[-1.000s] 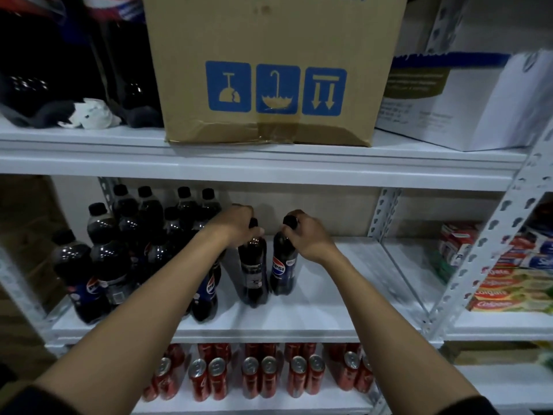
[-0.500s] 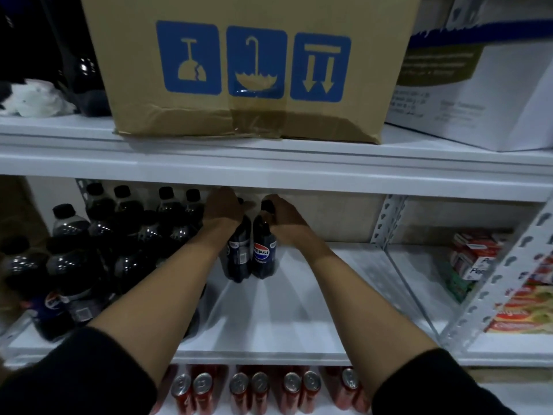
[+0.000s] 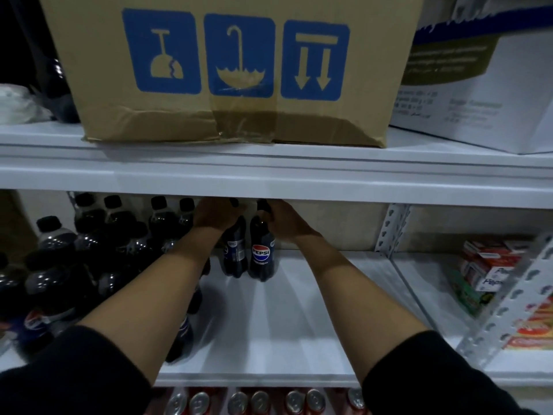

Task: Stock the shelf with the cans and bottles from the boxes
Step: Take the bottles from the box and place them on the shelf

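Head view: both bottles now stand deeper on the shelf (image 3: 284,324) than a second ago, near its back, so this placement looks nearly done. Left hand (image 3: 215,215) grips the left bottle (image 3: 235,250) by its neck; right hand (image 3: 284,218) grips the right bottle (image 3: 262,253). Cardboard box (image 3: 239,70) above hides its contents; cans (image 3: 260,401) fill the lower shelf.
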